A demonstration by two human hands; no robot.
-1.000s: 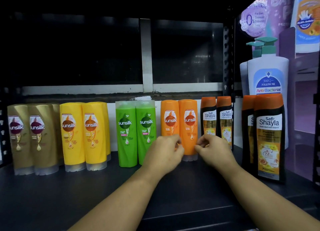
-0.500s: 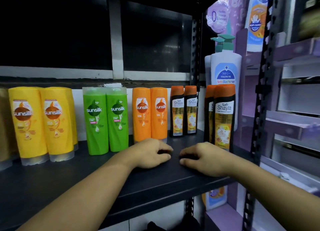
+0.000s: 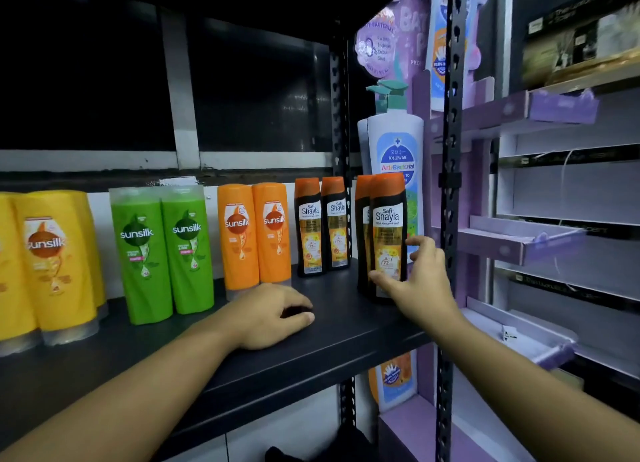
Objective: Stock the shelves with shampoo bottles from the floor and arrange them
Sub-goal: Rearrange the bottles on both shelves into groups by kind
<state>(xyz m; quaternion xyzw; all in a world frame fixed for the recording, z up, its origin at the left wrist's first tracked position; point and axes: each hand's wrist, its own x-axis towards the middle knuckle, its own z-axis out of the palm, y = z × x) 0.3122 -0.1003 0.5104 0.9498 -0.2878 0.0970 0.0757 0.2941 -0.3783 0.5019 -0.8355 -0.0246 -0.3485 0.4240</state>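
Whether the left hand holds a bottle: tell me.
No, the left hand rests on the shelf, fingers loosely curled, holding nothing.

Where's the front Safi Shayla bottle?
Head view, right of centre: front Safi Shayla bottle stands at the right end of the black shelf, before the Follow Me pump bottle, the right hand gripping it.

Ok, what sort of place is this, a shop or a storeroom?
Probably a shop's toiletries aisle: Sunsilk bottles and Safi Shayla bottles faced in pairs on a black metal shelf, purple cardboard display stand beside it.
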